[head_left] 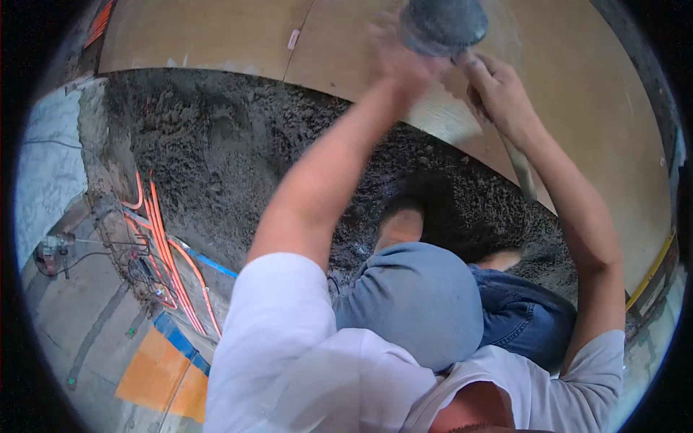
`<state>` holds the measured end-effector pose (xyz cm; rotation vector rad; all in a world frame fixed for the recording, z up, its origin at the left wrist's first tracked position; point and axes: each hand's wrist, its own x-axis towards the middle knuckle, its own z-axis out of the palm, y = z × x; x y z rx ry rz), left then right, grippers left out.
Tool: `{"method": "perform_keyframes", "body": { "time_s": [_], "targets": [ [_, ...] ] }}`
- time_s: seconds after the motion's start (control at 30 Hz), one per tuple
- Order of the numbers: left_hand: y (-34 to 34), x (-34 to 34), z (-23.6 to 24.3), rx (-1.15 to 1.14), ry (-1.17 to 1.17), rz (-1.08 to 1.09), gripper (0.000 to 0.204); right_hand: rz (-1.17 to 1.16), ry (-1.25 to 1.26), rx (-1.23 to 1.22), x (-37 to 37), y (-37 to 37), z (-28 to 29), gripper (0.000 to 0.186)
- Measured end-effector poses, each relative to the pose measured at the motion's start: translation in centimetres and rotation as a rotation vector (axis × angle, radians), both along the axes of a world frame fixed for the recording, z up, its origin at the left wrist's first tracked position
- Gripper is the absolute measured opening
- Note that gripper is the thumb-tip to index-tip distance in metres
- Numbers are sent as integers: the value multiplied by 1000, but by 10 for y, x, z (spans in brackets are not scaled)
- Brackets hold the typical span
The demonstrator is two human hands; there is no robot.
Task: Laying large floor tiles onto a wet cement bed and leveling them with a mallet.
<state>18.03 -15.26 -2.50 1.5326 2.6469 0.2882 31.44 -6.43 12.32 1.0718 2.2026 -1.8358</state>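
My right hand (497,94) is closed around the pale handle of a mallet (521,173) at the upper right, with the handle's end pointing down toward me. The dark rounded mallet head (442,25) is at the top, above tan panels (585,108). My left hand (408,65) is smeared by motion just below and left of the head, over the panels; its fingers and anything in them cannot be made out. A small pink item (294,40) lies on the left panel.
Dark, lumpy wet mortar (195,130) runs under my bent legs (411,303). At left lie orange and blue pipes (162,238), a power tool (50,252) with cables and orange sheets (151,368). A yellow strip (648,270) lies at the right edge.
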Motion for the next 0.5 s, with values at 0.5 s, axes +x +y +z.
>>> {"method": "perform_keyframes", "body": {
  "time_s": [0.5],
  "targets": [
    [-20,119,3,433,-292,-568,63,147,-23,135,-48,-42,-39,52]
  ]
}}
